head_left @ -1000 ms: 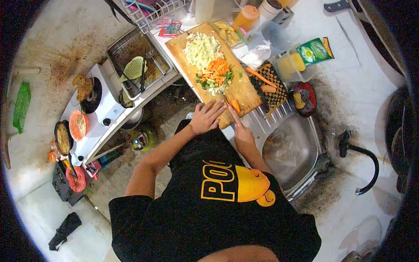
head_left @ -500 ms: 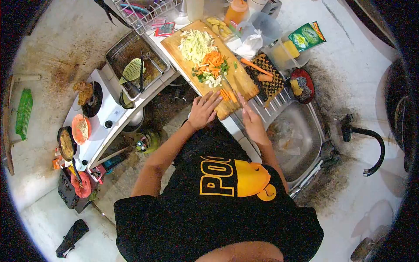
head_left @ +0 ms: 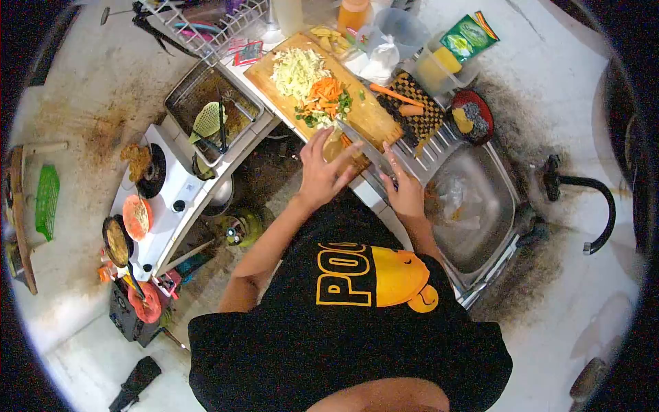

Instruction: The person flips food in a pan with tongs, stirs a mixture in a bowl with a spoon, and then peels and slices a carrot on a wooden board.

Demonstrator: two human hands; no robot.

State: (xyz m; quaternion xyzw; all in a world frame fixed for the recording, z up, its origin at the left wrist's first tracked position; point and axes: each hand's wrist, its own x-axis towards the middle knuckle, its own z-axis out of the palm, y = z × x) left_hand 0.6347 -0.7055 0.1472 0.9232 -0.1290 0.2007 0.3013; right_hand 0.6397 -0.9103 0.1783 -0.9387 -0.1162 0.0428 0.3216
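Observation:
A wooden cutting board (head_left: 376, 115) lies on the counter. It bears chopped pale cabbage (head_left: 298, 74), shredded carrot (head_left: 325, 96) and cut green leaves (head_left: 309, 119). My right hand (head_left: 406, 192) is closed around the handle of a knife (head_left: 362, 141), whose blade slants across the board's near end. My left hand (head_left: 319, 172) is at the board's near edge with its fingers spread, close to the knife tip. Some carrot sticks (head_left: 345, 141) show between its fingers and the blade; most of them are hidden.
Right of the board, a whole carrot (head_left: 388, 90) and a carrot piece (head_left: 410, 110) lie on a checkered mat (head_left: 429, 117). A metal sink (head_left: 473, 237) with a black tap (head_left: 583, 182) is at the right. A stove (head_left: 171, 196) with a frying pan (head_left: 117, 240) stands left.
My left hand has lifted and spread its fingers beside the carrot sticks. The knife in my right hand has tilted, with its blade showing more broadly. The view has shifted slightly.

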